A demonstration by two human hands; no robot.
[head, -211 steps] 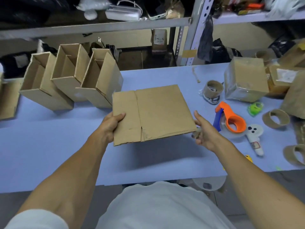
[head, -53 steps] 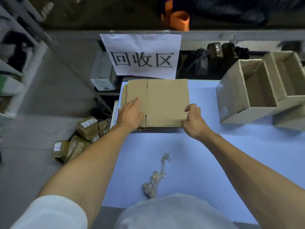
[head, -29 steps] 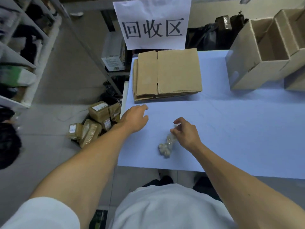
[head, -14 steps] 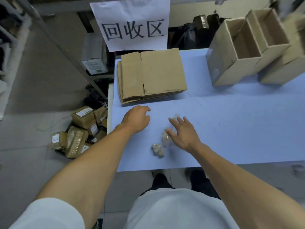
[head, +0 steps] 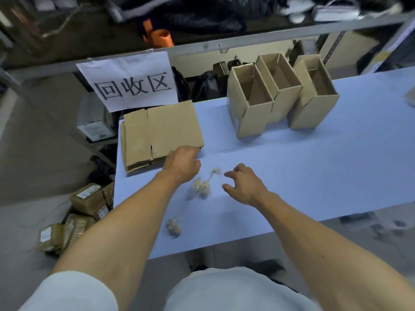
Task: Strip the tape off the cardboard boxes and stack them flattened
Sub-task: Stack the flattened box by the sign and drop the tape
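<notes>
A stack of flattened cardboard boxes [head: 161,133] lies at the table's far left corner, under a paper sign. Three open upright cardboard boxes [head: 278,95] stand at the back right. A crumpled strand of clear tape [head: 202,186] lies on the table between my hands, and a smaller tape wad [head: 173,227] sits nearer the front edge. My left hand [head: 183,163] hovers just below the stack's near corner, fingers loosely curled, holding nothing. My right hand [head: 243,184] hangs to the right of the tape strand with fingers relaxed and apart, empty.
The light blue table [head: 303,176] ends at its left edge beside the stack. Taped brown parcels [head: 74,216] lie on the floor to the left. A paper sign [head: 132,80] hangs from a metal shelf rail [head: 247,41] behind the table.
My right hand has let go of the tape strand and drawn to the right. My left hand moved up toward the stack. The view swung right, showing all three open boxes.
</notes>
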